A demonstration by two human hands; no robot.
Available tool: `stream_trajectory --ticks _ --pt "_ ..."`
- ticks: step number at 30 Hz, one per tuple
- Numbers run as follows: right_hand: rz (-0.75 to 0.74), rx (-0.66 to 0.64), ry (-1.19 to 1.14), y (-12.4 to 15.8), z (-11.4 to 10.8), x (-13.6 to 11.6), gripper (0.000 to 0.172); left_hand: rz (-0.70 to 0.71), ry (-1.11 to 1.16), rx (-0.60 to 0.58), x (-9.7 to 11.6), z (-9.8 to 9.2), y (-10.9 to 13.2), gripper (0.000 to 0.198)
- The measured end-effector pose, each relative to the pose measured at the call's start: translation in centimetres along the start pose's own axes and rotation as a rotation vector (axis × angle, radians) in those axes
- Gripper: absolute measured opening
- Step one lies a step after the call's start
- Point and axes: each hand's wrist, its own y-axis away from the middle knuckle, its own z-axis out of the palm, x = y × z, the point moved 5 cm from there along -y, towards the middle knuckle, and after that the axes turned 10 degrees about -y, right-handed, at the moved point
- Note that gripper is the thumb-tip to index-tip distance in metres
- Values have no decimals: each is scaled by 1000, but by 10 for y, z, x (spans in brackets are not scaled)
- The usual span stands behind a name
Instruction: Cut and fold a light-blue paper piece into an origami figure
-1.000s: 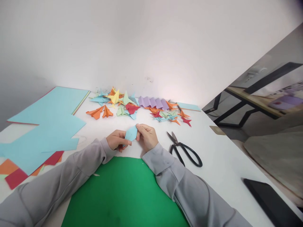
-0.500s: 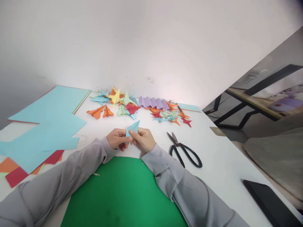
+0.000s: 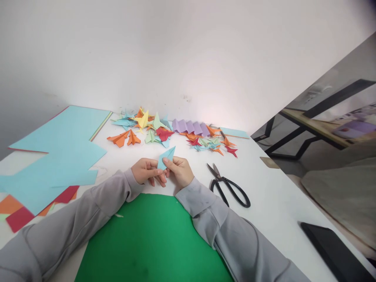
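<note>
A small folded piece of light blue paper [image 3: 166,157], pointed at its top, is held above the table just beyond the green mat. My right hand [image 3: 182,171] pinches it, the thumb pressed flat over its front face. From the other side, my left hand [image 3: 145,171] grips the lower left edge between thumb and fingers, with some fingertips hanging below. The fingers behind the paper are hidden. Open-bladed scissors [image 3: 219,179] with black handles lie to the right of my right hand. Beneath my forearms is the green mat [image 3: 155,239].
Folded paper pieces in several colours, among them orange paper planes [image 3: 133,138] and a purple pleated strip [image 3: 190,127], lie along the wall. Light blue sheets [image 3: 64,156] spread over the left side, with red and orange scraps [image 3: 20,219] below. A black tablet-like device [image 3: 335,246] sits at right.
The blue folded paper has shifted slightly up and to the right, its tip leaning further right. My left fingers have loosened and slid a little lower on it.
</note>
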Motion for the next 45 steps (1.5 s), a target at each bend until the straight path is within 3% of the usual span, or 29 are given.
stream_trajectory --ticks 10,16,22,37,45 --pt "-34 137 -66 -2 -11 0 42 -90 131 19 -2 0 1 33" --pt "-6 -6 32 0 -2 0 41 -92 149 23 0 0 1 33" --pt "-20 -44 66 1 1 -2 40 -111 147 20 -1 1 1 39" --pt "-1 27 182 4 0 -7 50 -47 -9 15 1 7 1 43" --pt "5 -154 131 4 7 -4 34 -16 -1 -48 -2 8 0 43"
